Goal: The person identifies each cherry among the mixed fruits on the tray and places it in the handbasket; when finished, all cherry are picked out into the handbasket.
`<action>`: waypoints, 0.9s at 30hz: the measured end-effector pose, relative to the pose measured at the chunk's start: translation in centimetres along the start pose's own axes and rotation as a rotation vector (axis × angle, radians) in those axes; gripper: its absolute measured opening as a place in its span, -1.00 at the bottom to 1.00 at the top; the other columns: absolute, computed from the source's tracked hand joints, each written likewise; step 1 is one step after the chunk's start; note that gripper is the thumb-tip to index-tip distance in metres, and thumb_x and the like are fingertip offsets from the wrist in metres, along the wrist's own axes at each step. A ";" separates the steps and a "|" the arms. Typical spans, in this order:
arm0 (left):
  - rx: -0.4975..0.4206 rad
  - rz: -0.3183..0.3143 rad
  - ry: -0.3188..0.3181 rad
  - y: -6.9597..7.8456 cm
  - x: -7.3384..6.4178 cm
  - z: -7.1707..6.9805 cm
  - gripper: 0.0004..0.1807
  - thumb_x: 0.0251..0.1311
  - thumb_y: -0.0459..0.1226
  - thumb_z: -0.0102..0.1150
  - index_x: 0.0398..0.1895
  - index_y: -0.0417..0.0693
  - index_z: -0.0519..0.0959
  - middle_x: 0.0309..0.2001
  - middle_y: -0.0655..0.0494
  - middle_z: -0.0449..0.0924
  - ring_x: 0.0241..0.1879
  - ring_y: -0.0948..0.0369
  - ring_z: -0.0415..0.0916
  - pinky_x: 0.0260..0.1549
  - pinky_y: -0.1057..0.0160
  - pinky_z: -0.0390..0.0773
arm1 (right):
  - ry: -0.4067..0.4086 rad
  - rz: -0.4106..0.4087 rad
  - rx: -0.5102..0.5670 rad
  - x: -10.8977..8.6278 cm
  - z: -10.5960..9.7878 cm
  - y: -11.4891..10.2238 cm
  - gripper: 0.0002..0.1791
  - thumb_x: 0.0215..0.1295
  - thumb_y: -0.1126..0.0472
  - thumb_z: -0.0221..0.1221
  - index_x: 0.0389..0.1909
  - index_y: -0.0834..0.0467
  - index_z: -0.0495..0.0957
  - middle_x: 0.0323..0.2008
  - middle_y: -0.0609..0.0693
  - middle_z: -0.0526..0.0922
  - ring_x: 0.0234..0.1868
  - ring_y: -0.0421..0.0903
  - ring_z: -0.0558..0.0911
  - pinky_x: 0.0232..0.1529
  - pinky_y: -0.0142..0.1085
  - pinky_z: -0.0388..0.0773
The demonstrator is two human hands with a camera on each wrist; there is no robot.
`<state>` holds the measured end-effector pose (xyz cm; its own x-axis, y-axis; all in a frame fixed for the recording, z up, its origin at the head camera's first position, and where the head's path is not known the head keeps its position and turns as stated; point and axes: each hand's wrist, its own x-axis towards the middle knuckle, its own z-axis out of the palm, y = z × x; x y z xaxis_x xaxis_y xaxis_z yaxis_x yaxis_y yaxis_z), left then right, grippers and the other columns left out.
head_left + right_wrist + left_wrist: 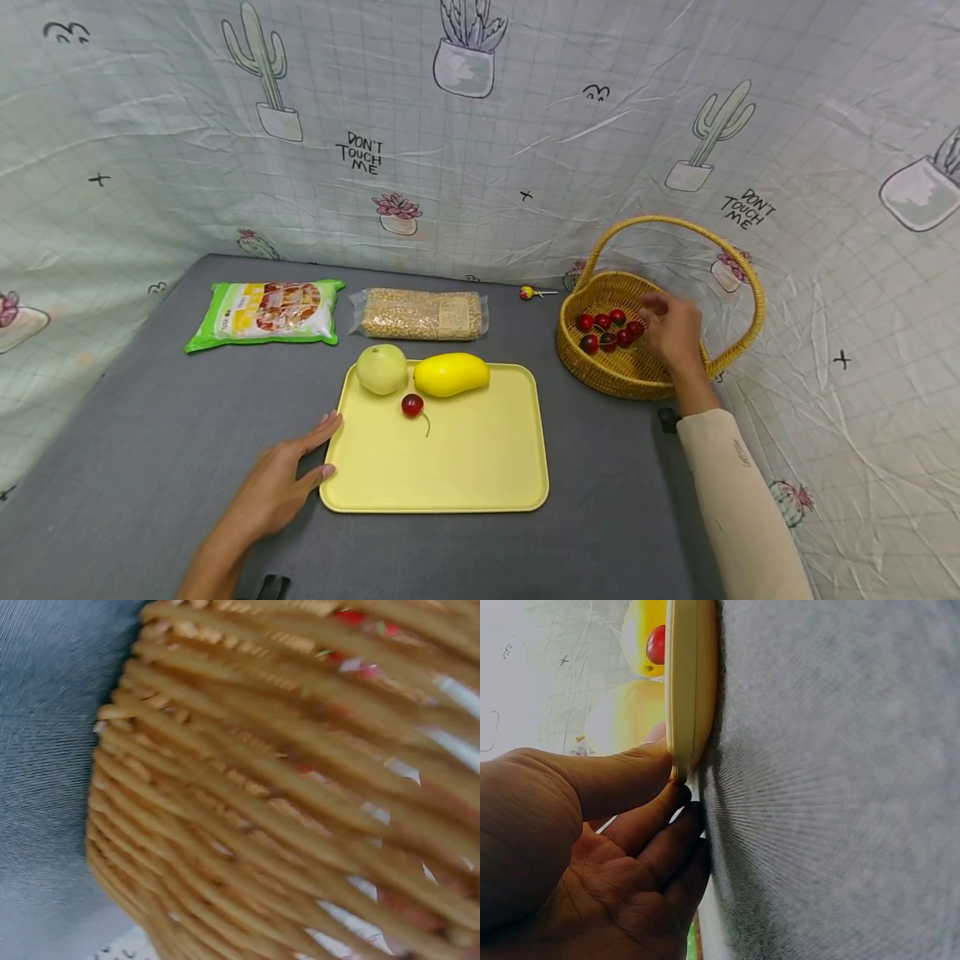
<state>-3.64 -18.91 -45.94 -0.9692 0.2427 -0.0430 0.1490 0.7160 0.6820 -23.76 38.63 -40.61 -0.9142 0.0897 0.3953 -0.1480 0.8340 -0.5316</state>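
My left hand [281, 483] touches the left edge of a yellow tray [450, 483], thumb and fingers spread along it. In the left wrist view the thumb tip [657, 736] rests at the rim, and the other fingertips lie low beside it. On the tray sit a pale green round fruit [382, 369], a yellow mango [452, 374] and a dark red cherry [412, 406] with a stem. My right hand [675, 329] is inside a wicker basket [600, 377], beside several cherries [625, 337]. Its fingers look bent and blurred; whether they hold anything cannot be seen.
A green-and-white food bag [270, 312] and a clear pack of yellow kernels [420, 315] lie behind the tray. A small lollipop [527, 292] lies left of the basket. The basket's tall handle [663, 220] arches above it. Printed cloth walls surround the grey table [187, 417].
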 end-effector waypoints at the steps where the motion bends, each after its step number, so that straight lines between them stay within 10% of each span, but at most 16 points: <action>1: -0.001 -0.002 -0.003 0.0 0.0 0.0 -0.20 0.30 -0.37 0.41 0.61 -0.09 0.35 0.58 -0.17 0.30 0.55 -0.20 0.30 0.36 -0.41 0.43 | 0.021 -0.010 0.009 0.0 0.0 -0.3 -0.78 0.46 0.40 0.28 0.05 0.33 0.75 -0.13 0.36 0.80 -0.12 0.34 0.72 0.10 0.25 0.56; 10: 0.003 -0.004 -0.005 -0.1 0.0 0.0 -0.19 0.31 -0.37 0.40 0.62 -0.07 0.34 0.59 -0.17 0.29 0.55 -0.21 0.30 0.35 -0.41 0.44 | 0.141 -0.089 0.077 -1.4 -0.3 -4.3 -0.80 0.41 0.34 0.37 0.00 0.24 0.79 -0.18 0.28 0.81 -0.26 0.19 0.61 -0.15 -0.09 0.41; 27: 0.017 -0.001 0.012 0.2 -0.1 -0.1 -0.19 0.29 -0.37 0.42 0.61 -0.06 0.36 0.57 -0.15 0.32 0.54 -0.19 0.32 0.35 -0.38 0.44 | 0.095 -0.342 0.157 -5.2 1.3 -12.4 -0.68 0.18 0.31 0.54 -0.02 0.15 0.82 -0.20 0.10 0.84 -0.21 0.04 0.57 -0.31 -0.30 0.47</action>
<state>-3.57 -18.84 -45.77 -0.9715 0.2342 -0.0352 0.1512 0.7276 0.6691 -17.64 27.14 -37.11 -0.7639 -0.1234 0.6334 -0.5014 0.7315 -0.4622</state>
